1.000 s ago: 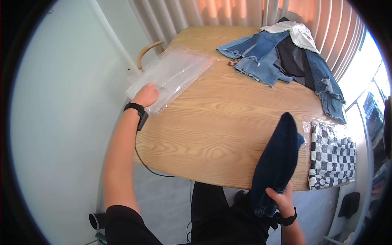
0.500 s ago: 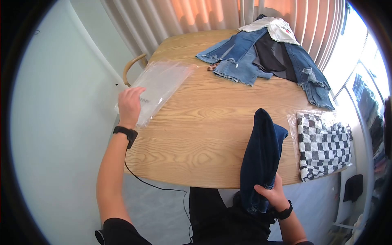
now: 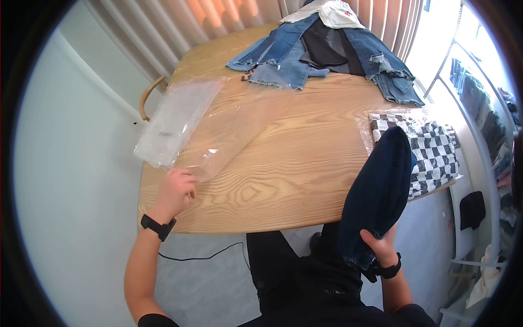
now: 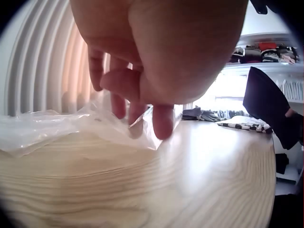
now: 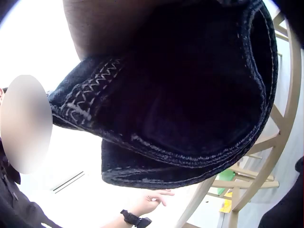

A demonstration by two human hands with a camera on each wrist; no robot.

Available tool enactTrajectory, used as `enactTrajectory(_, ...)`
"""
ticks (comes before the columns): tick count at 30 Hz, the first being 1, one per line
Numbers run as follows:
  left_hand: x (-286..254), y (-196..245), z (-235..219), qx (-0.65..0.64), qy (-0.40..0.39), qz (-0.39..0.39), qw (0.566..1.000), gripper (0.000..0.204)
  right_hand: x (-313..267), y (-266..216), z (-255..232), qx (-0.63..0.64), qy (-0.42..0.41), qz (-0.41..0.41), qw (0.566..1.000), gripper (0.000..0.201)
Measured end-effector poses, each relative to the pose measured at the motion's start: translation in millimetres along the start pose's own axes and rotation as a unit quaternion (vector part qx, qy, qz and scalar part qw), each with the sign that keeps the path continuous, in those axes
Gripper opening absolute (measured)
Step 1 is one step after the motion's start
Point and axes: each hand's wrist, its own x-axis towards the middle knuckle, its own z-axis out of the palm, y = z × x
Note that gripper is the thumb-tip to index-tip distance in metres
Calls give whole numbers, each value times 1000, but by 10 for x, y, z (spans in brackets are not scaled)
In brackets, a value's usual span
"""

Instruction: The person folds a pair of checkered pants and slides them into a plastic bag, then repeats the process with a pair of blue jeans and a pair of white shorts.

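At left, clear bags (image 3: 180,117) lie on the table (image 3: 261,191). Just beside them, one loose bag (image 3: 229,136) is pinched at its near end by the curled fingers of the left hand (image 3: 177,192); its far end reaches toward the spread jeans (image 3: 278,46). The thin film could be creased or let slip if it is pinched by too little, and neighbouring bags could be dragged along by cling. At near right, folded dark denim (image 3: 376,185) is gripped low by the right hand (image 3: 384,245), its upper end raised. Because it is held only at the bottom, its folds could be loosened, and the checked packet (image 3: 436,155) could be brushed; whether the two touch cannot be told.

At left, movement is limited by the wall and chair (image 3: 146,98). Room is offered by the wood between the hands, bounded by the curved near edge; at right, it is narrowed by the packet.
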Motion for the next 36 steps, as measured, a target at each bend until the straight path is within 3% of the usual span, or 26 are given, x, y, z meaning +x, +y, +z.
enactTrajectory(1, 63, 10, -38, -7, -11, -79, 997, 15, -18, 5, -37, -3, -5, -12, 1000, 40)
enactTrajectory(2, 149, 51, -50, -8, -10, -77, 997, 15, -31, -1, -60, -6, -11, -23, 1000, 40)
enactTrajectory(4, 412, 251, -46, 60, 133, -180, 973, 14, -43, -31, -65, 2, -6, -10, 1000, 40)
enactTrajectory(5, 545, 349, -59, 57, 134, -179, 973, 14, -55, -46, -65, 13, -4, 6, 1000, 40)
enactTrajectory(7, 817, 540, -57, 19, 257, -173, 950, 14, -68, -31, -67, 12, 2, 8, 1000, 40)
enactTrajectory(9, 1079, 737, 62, -130, 220, -183, 949, 30, -65, -7, -82, 12, 8, 11, 1000, 41)
enactTrajectory(11, 1227, 1025, 345, -130, 84, -169, 973, 49, -73, 13, -111, -1, 4, 19, 1000, 42)
enactTrajectory(13, 1285, 1251, 627, -89, -45, -121, 988, 55, -60, -9, -119, -2, 5, 0, 1000, 43)
enactTrajectory(14, 1273, 1323, 715, -89, -43, -118, 988, 55, -59, -19, -126, -2, 7, -15, 1000, 45)
enactTrajectory(16, 1284, 1434, 817, -55, -49, 20, 997, 51, -62, -63, -190, -4, 11, -15, 1000, 46)
enactTrajectory(17, 1315, 1398, 812, -110, -51, 100, 988, 49, -87, -82, -227, -8, 13, -11, 1000, 48)
enactTrajectory(20, 1350, 1358, 638, -100, -113, 154, 976, 46, -103, -140, -326, -50, 57, -54, 996, 49)
enactTrajectory(22, 1415, 1413, 557, -85, -105, 149, 980, 39, -126, -120, -421, -53, 70, -39, 995, 49)
enactTrajectory(24, 1460, 1589, 543, -95, 56, 13, 994, 33, -134, -120, -492, -56, 73, -26, 995, 49)
enactTrajectory(27, 1486, 2056, 573, -187, 50, -45, 980, 32, -135, -122, -543, -76, 37, -6, 996, 51)
enactTrajectory(31, 1467, 2114, 770, -178, 94, 9, 979, 25, -157, -155, -593, -162, -51, 2, 985, 57)
enactTrajectory(34, 1425, 1982, 772, -243, 28, -21, 969, 17, -168, -328, -529, -179, -81, -3, 980, 57)
enactTrajectory(36, 1387, 1934, 779, -226, 64, -29, 972, 12, -190, -351, -562, -205, -193, 37, 959, 53)
